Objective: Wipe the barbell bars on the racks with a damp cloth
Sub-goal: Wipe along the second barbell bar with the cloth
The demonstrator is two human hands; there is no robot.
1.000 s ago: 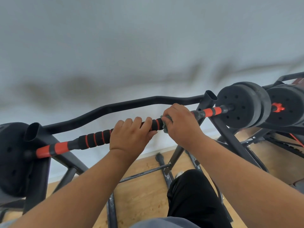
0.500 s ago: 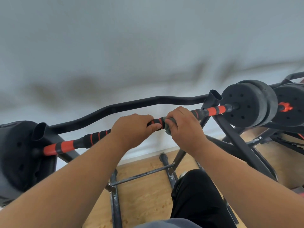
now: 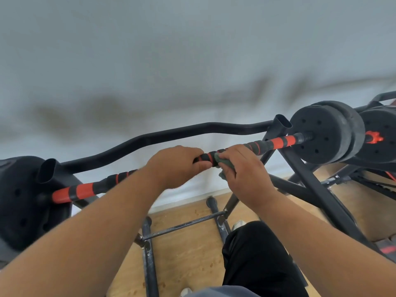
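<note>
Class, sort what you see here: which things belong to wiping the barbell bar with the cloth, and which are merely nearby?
In the job:
striped barbell bar
cloth
left hand, gripping the bar
right hand, holding the cloth on the bar

Merely nearby:
curved black bar
weight plates
rack frame
wooden floor

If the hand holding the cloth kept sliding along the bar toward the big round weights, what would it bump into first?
Probably the rack post, then the weight plate; the right hand has striped bar ahead before that.

The cloth (image 3: 222,166) is mostly hidden under the right hand (image 3: 240,168); left of the left hand (image 3: 177,166), its wrist hides the bar (image 3: 267,144).
</note>
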